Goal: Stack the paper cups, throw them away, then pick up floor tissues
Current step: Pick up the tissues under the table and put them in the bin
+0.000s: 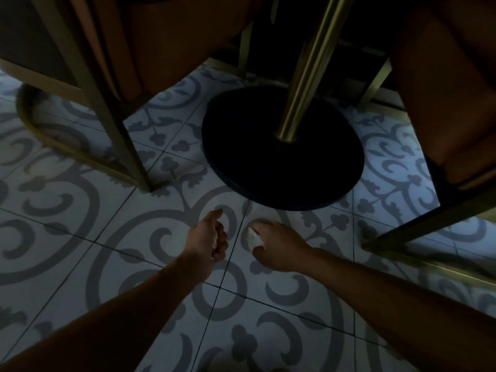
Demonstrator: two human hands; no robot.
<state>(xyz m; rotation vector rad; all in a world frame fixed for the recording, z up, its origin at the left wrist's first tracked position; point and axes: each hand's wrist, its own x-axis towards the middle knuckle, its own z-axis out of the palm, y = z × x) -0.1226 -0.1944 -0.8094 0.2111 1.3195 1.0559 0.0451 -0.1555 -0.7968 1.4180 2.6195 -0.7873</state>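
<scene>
A small white tissue (254,235) lies on the patterned tile floor, just in front of the table's round base. My right hand (276,247) is down over it, with fingers and thumb pinched around the tissue. My left hand (208,237) hovers a little to the left of it, fingers curled into a loose fist with nothing visible inside. No paper cups are in view. The scene is dim.
A black round table base (268,167) with a brass pole (303,84) stands just beyond my hands. Brass chair legs (126,146) rise at the left, and another chair frame (418,226) crosses at the right. Orange chair seats hang overhead.
</scene>
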